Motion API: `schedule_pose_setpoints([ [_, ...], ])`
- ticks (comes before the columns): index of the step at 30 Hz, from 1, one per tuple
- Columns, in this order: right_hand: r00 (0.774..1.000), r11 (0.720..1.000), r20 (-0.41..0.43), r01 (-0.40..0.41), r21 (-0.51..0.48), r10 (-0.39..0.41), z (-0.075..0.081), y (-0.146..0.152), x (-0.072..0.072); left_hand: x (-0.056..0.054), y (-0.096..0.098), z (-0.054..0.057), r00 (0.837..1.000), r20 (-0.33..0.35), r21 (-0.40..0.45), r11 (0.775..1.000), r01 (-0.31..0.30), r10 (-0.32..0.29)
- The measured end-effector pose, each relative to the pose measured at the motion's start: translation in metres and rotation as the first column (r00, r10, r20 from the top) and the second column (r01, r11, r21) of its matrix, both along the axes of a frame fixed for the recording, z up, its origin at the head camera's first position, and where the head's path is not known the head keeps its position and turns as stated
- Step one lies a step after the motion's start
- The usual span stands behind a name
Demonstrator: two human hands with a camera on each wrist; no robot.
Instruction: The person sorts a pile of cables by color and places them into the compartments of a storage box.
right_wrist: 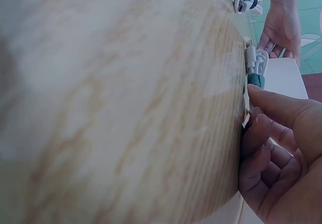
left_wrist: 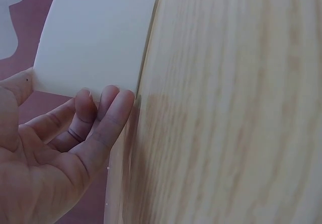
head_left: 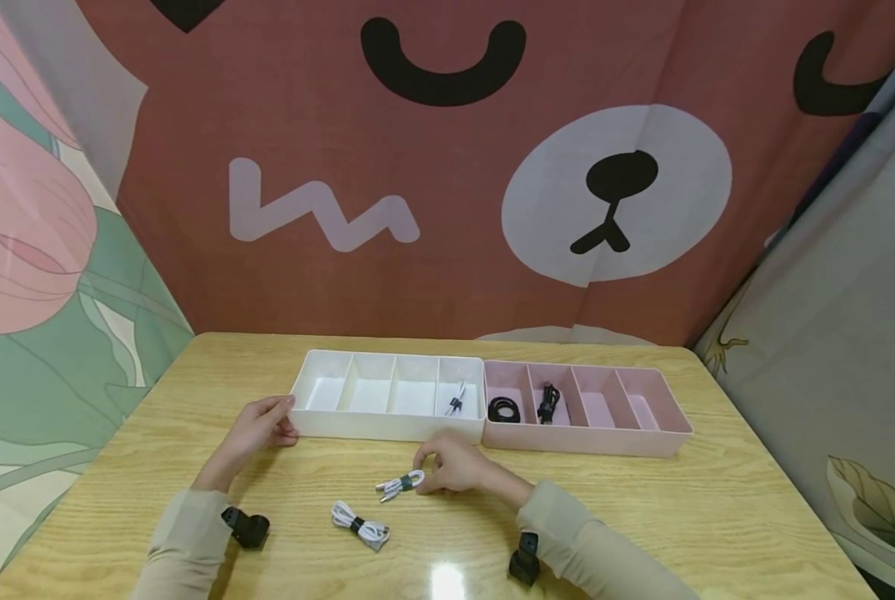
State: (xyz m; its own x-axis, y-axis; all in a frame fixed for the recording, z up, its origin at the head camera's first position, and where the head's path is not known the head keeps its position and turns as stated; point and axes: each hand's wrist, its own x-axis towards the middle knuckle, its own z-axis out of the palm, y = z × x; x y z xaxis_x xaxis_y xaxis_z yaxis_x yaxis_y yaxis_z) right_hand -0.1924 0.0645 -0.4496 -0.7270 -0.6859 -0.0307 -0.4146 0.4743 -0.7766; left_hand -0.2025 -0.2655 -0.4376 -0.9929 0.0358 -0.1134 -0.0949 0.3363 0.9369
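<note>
My left hand [head_left: 262, 422] holds the left end of a white divided box [head_left: 387, 427], thumb at the rim and bent fingers against the end wall. In front of the box, my right hand [head_left: 455, 465] pinches a small white cable [head_left: 401, 484], which is coiled and bound with a green tie. Its thumb lies at the tie in the right wrist view, close over the table. Nearer the front lies a second white cable [head_left: 360, 525] bundled with a black tie. Another thin white cable [head_left: 456, 400] with a dark tie sits in the white box's rightmost compartment.
A pink divided box [head_left: 590, 439] stands against the white box's right end. Its leftmost compartment contains a coiled black cable [head_left: 503, 410], the one beside it a bundled black cable [head_left: 548, 403]. Both boxes stand on a wooden table [head_left: 717, 517] before a printed curtain [head_left: 447, 292].
</note>
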Motion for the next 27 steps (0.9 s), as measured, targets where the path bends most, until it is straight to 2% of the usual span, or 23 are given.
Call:
schedule_pose_setpoints([
  [14,1.000,0.999,0.014,-0.011,-0.033,0.011,0.0036,0.0014,-0.0006,-0.0012,-0.0010,-0.0002,1.000,-0.004,0.012,1.000,0.002,-0.002],
  [19,0.998,0.998,-0.054,-0.011,-0.069,0.007,0.0047,0.0019,-0.0018,-0.0012,-0.0009,0.0014,1.000,-0.006,0.012,1.000,0.001,-0.001],
  [21,0.998,0.995,-0.058,-0.013,-0.096,0.007,0.0046,0.0013,-0.0018,-0.0009,-0.0006,0.0023,1.000,-0.006,0.008,1.000,0.001,-0.001],
  [23,0.999,0.992,-0.034,-0.007,-0.123,0.003,0.0040,0.0005,-0.0015,-0.0007,-0.0004,0.0029,1.000,-0.005,0.006,1.000,-0.002,0.002],
  [27,0.997,0.983,0.072,0.038,-0.182,-0.025,0.0034,-0.0013,0.0004,-0.0008,-0.0006,0.0022,1.000,-0.002,0.000,1.000,0.000,0.000],
])
